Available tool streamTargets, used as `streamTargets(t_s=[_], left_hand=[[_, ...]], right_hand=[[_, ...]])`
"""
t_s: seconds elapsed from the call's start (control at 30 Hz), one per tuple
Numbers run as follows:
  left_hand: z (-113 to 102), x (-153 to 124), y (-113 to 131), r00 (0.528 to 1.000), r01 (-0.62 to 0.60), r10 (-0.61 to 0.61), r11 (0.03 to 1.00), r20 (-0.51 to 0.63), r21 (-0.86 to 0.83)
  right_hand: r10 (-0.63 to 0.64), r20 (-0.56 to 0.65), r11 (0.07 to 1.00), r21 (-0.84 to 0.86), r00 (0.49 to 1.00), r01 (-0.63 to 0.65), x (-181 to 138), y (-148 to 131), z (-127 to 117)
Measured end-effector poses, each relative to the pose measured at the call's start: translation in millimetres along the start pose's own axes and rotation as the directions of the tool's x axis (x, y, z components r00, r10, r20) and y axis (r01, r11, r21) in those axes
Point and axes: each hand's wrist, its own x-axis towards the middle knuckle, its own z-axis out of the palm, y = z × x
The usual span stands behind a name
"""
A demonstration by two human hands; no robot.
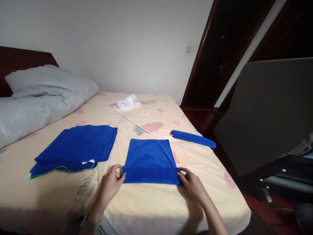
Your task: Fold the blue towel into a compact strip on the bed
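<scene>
A blue cloth (150,153) lies on the bed in front of me, its near edge folded over into a flat band. My left hand (114,179) pinches the left end of that band between thumb and fingers. At the opposite end, my right hand (189,181) grips the band's right corner the same way. To the left is a stack of blue cloths (75,143), the lowest showing a green edge and white tags. A rolled blue cloth (194,138) rests near the bed's right side.
The bed (146,205) has a pale yellow patterned sheet. A crumpled white plastic bag (127,102) lies toward the wall. A grey quilt (49,94) is heaped at the left. Beyond the bed's right edge stand a dark panel (269,111) and a dark door (220,49).
</scene>
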Motion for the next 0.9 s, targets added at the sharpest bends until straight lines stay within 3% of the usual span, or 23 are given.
streamTargets(t_s=[0.1,0.2,0.27,0.4,0.47,0.57,0.67,0.77,0.9], left_hand=[[-3.5,-8.0,2.9,0.993,-0.078,0.095,0.977,-0.076,0.199],[-7.2,-11.5,11.6,0.949,-0.21,0.263,0.94,-0.176,0.27],[-10.6,-13.2,17.4,0.92,-0.336,0.371,0.913,-0.125,0.233],[-16.1,-15.7,18.8,0.89,-0.454,0.437,0.876,0.126,0.165],[-17.0,-13.4,13.3,0.89,-0.436,0.405,0.891,0.208,0.13],[-16.7,-4.0,2.3,0.89,-0.396,0.375,0.918,0.261,0.032],[-14.7,7.8,-5.9,0.922,-0.311,0.321,0.947,0.218,-0.076],[-9.5,16.0,-9.2,0.965,-0.165,0.198,0.969,0.174,-0.183],[2.8,21.0,-9.0,0.988,-0.072,0.103,0.964,0.111,-0.256]], right_hand=[[0.004,-0.019,0.993,-0.121,1.0,-0.006,-1.4,0.9,0.3],[-0.119,-0.151,0.969,-0.235,0.981,0.081,-4.1,-2.3,-4.1],[-0.267,-0.174,0.94,-0.266,0.948,0.215,-7.8,-5.2,-8.6],[-0.443,0.083,0.873,-0.185,0.893,0.45,-13.6,-6.7,-10.6],[-0.454,0.145,0.867,-0.154,0.879,0.473,-11.7,-4.1,-6.8],[-0.437,0.081,0.889,-0.114,0.896,0.444,-4.2,-0.8,-1.0],[-0.312,0.004,0.949,0.039,0.95,0.312,3.0,-2.5,-0.2],[-0.191,-0.033,0.95,0.246,0.981,0.193,8.3,-6.6,-0.8],[-0.134,-0.089,0.945,0.288,0.987,0.154,15.4,-10.2,4.6]])
